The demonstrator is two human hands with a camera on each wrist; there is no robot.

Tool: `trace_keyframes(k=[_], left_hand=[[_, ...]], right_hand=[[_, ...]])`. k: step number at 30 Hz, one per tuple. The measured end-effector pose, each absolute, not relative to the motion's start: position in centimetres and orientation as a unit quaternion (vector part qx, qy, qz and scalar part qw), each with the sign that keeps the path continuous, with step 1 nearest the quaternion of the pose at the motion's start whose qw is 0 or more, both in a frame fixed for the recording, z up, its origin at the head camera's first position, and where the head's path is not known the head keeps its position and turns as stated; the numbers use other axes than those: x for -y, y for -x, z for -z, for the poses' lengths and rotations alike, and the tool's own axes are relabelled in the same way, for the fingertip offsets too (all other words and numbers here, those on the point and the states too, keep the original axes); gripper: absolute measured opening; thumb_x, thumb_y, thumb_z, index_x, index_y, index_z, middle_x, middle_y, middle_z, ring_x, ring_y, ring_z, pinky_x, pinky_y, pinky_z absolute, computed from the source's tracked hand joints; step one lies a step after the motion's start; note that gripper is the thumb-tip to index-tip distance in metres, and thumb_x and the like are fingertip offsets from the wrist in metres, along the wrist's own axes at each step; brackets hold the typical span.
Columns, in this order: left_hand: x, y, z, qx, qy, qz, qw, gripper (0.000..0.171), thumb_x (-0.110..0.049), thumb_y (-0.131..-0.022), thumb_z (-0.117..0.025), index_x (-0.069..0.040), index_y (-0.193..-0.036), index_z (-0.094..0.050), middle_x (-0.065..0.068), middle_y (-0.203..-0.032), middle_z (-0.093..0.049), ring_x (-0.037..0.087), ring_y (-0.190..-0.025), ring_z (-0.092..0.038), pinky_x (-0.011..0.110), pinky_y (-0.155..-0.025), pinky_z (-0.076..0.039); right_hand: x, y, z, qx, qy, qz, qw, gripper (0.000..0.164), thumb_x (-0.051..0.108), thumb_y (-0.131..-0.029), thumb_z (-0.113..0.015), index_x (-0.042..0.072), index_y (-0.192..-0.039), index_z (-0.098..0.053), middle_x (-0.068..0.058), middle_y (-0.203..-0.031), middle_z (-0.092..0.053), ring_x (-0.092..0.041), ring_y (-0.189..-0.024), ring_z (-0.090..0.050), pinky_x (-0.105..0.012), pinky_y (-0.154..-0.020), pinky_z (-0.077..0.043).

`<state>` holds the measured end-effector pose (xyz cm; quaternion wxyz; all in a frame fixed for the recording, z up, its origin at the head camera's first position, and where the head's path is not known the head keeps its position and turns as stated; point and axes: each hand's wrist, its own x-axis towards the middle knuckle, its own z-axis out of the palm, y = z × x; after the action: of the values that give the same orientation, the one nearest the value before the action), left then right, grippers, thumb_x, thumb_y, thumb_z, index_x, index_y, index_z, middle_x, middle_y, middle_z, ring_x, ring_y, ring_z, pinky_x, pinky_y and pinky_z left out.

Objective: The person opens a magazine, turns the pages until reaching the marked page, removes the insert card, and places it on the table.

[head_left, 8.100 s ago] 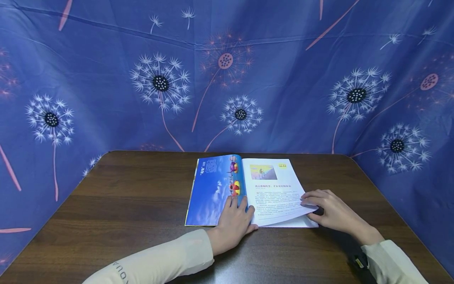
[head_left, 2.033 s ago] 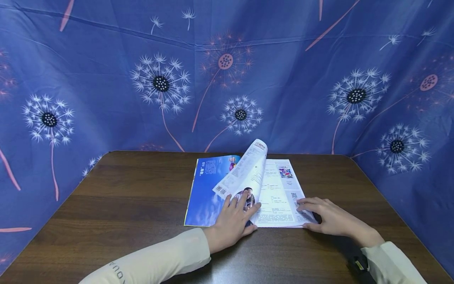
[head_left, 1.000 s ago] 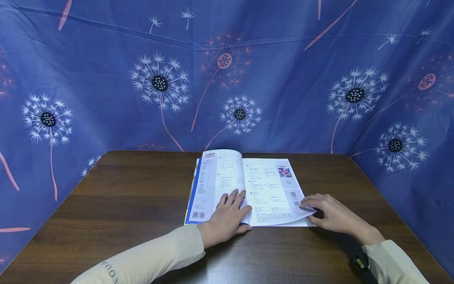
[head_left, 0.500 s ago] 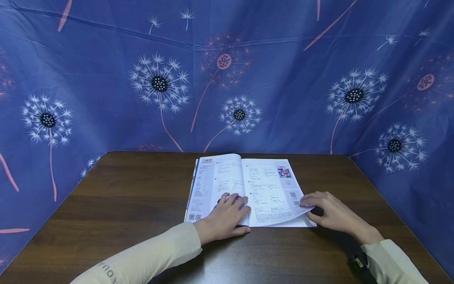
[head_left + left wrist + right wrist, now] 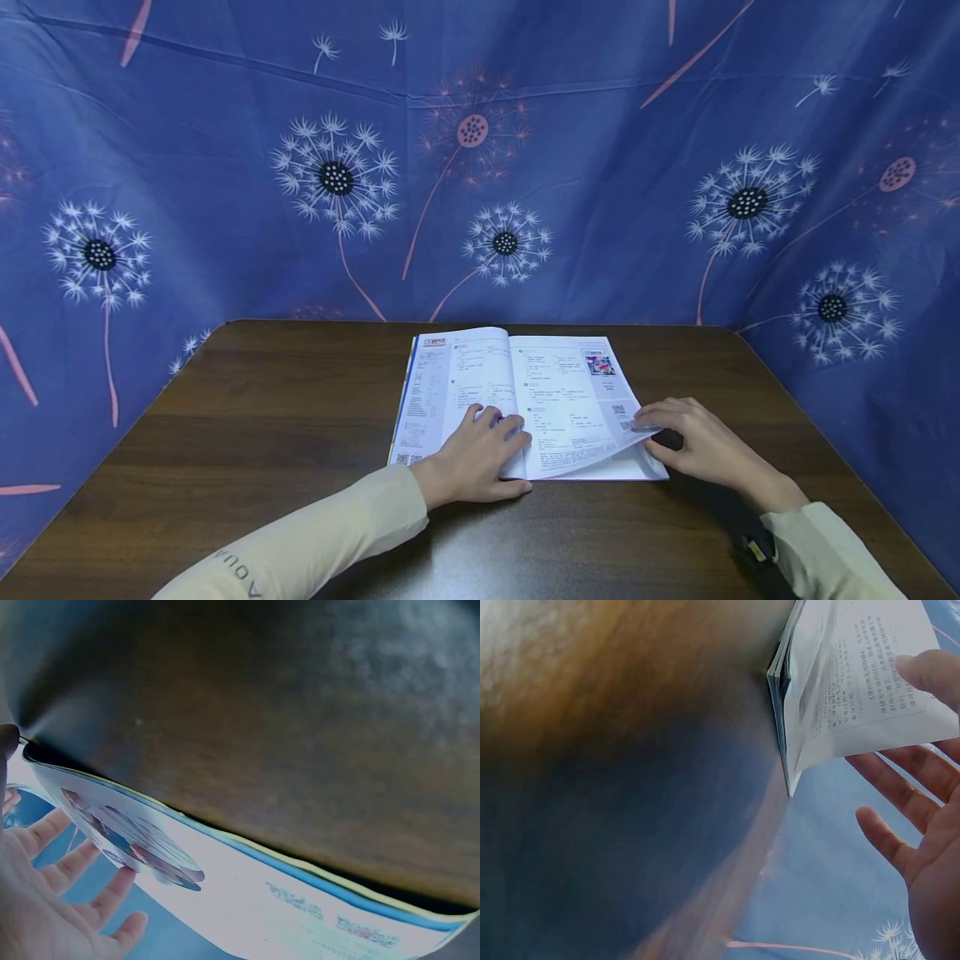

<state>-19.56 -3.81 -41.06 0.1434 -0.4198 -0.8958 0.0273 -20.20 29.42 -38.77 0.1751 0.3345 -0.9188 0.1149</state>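
An open magazine (image 5: pixel 480 367) with printed pages and small QR codes lies on the wooden table. My left hand (image 5: pixel 480 450) rests on the lower part of its left page by the spine, fingers spread and slightly bent. In the left wrist view the fingers (image 5: pixel 71 866) lie against that page beside a round photo. At the lower right corner my right hand (image 5: pixel 697 442) pinches a raised right-hand page (image 5: pixel 600 450), thumb on one side and fingers on the other. The right wrist view shows text on the underside of this lifted page (image 5: pixel 870 682).
The brown table (image 5: pixel 262 433) spreads out around the magazine. Behind it and at both sides hangs a blue cloth (image 5: pixel 600 167) printed with dandelions. A dark device (image 5: pixel 753 550) sits at the right wrist, by the sleeve cuff.
A page has gone over to the left, covering the blue sky page, and has settled flat. My left hand has shifted slightly left. My right hand now lifts another page's corner, raised higher than before.
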Motion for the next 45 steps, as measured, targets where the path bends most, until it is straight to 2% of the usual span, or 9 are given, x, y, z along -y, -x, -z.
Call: trace_keyframes(k=[7, 13, 20, 26, 34, 40, 45], left_hand=[[3.6, 19.6, 41.4, 0.9, 0.407, -0.039, 0.15, 0.062, -0.07, -0.079, -0.041, -0.024, -0.118, -0.053, 0.0, -0.122, -0.054, 0.024, -0.104, -0.052, 0.045, -0.089, -0.038], [3.2, 19.6, 41.4, 0.904, 0.397, -0.044, 0.153, 0.062, -0.071, -0.079, -0.039, -0.024, -0.115, -0.055, -0.001, -0.117, -0.056, 0.024, -0.099, -0.054, 0.044, -0.086, -0.039], [2.7, 19.5, 41.1, 0.905, 0.387, -0.059, 0.168, 0.06, -0.073, -0.079, -0.038, -0.024, -0.108, -0.056, -0.001, -0.107, -0.059, 0.023, -0.087, -0.055, 0.039, -0.076, -0.04], [2.5, 19.6, 40.9, 0.91, 0.381, -0.069, 0.151, 0.06, -0.071, -0.081, -0.035, -0.023, -0.109, -0.056, 0.0, -0.108, -0.06, 0.024, -0.088, -0.056, 0.04, -0.077, -0.041], [2.5, 19.6, 40.9, 0.908, 0.382, -0.07, 0.158, 0.056, -0.069, -0.083, -0.037, -0.023, -0.107, -0.058, -0.001, -0.105, -0.06, 0.024, -0.089, -0.057, 0.04, -0.077, -0.041], [2.7, 19.6, 41.0, 0.907, 0.381, -0.062, 0.169, 0.054, -0.068, -0.083, -0.038, -0.023, -0.104, -0.058, -0.001, -0.104, -0.059, 0.023, -0.088, -0.056, 0.04, -0.077, -0.041], [2.8, 19.5, 41.1, 0.904, 0.382, -0.057, 0.181, 0.052, -0.066, -0.083, -0.04, -0.022, -0.103, -0.059, -0.001, -0.103, -0.059, 0.023, -0.088, -0.057, 0.04, -0.078, -0.042]], right_hand=[[-29.3, 20.3, 38.6, 0.917, -0.331, -0.119, 0.187, 0.022, 0.014, -0.067, -0.077, 0.017, -0.088, -0.071, 0.003, -0.093, -0.069, -0.018, -0.088, -0.062, -0.043, -0.081, -0.038], [-29.3, 20.4, 38.6, 0.907, -0.344, -0.117, 0.215, 0.023, 0.014, -0.065, -0.078, 0.016, -0.086, -0.07, 0.004, -0.091, -0.069, -0.016, -0.086, -0.061, -0.038, -0.08, -0.037], [-29.3, 20.4, 38.5, 0.9, -0.35, -0.119, 0.232, 0.024, 0.013, -0.063, -0.078, 0.015, -0.086, -0.071, 0.003, -0.089, -0.069, -0.017, -0.085, -0.061, -0.035, -0.078, -0.036], [-29.2, 20.4, 38.2, 0.898, -0.348, -0.127, 0.238, 0.024, 0.011, -0.063, -0.078, 0.013, -0.085, -0.071, 0.003, -0.087, -0.069, -0.015, -0.084, -0.061, -0.034, -0.079, -0.035], [-29.1, 20.3, 37.8, 0.889, -0.353, -0.139, 0.258, 0.025, 0.008, -0.061, -0.078, 0.011, -0.085, -0.07, 0.003, -0.086, -0.068, -0.014, -0.082, -0.06, -0.033, -0.079, -0.035], [-29.4, 20.4, 37.7, 0.884, -0.342, -0.149, 0.281, 0.032, 0.008, -0.061, -0.078, 0.008, -0.092, -0.068, -0.001, -0.091, -0.067, -0.012, -0.087, -0.056, -0.032, -0.079, -0.034], [-29.7, 20.4, 37.7, 0.884, -0.323, -0.158, 0.299, 0.045, 0.007, -0.061, -0.077, 0.005, -0.104, -0.064, -0.007, -0.102, -0.065, -0.019, -0.096, -0.055, -0.035, -0.081, -0.034]])
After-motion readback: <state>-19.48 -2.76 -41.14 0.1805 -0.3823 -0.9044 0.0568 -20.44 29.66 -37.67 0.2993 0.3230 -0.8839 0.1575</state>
